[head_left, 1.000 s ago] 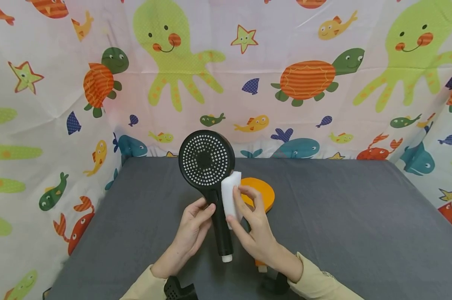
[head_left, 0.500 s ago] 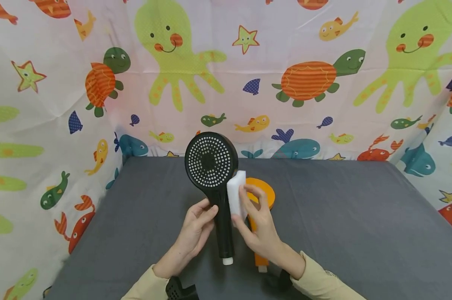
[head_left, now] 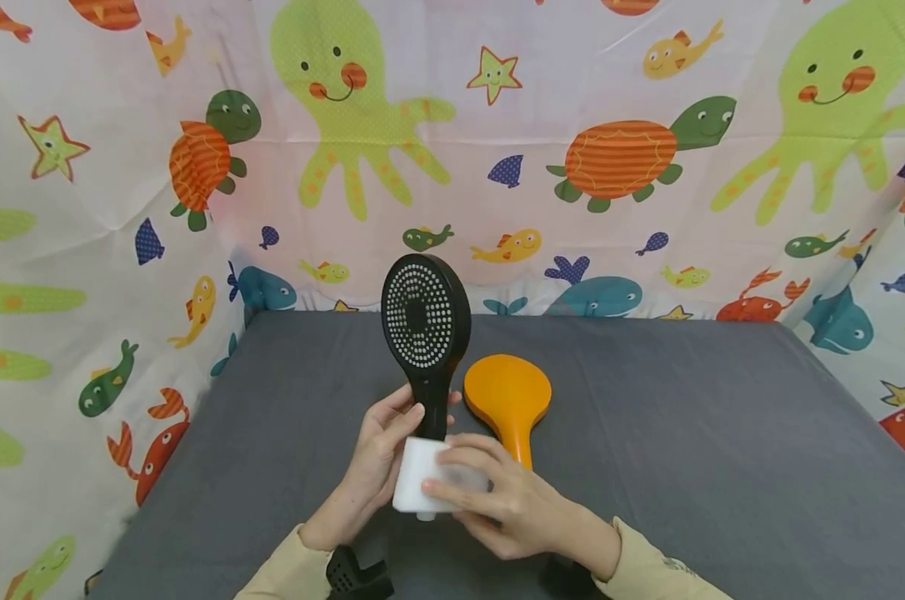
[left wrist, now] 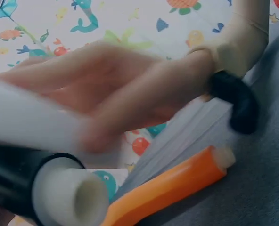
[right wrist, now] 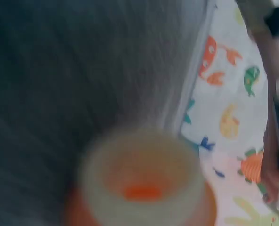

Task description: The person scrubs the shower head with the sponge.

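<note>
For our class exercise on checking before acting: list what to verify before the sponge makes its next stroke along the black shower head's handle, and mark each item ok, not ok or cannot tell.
1. Left hand grips the handle of the black shower head: ok.
2. Shower head held upright, nozzle face toward the camera: ok.
3. Right hand holds the white sponge against the lower handle: ok.
4. Sponge wraps fully round the handle: cannot tell, the fingers hide it.
5. Orange shower head lies apart on the grey table, beside the stroke path: ok.
6. Sponge wet or dry: cannot tell.
</note>
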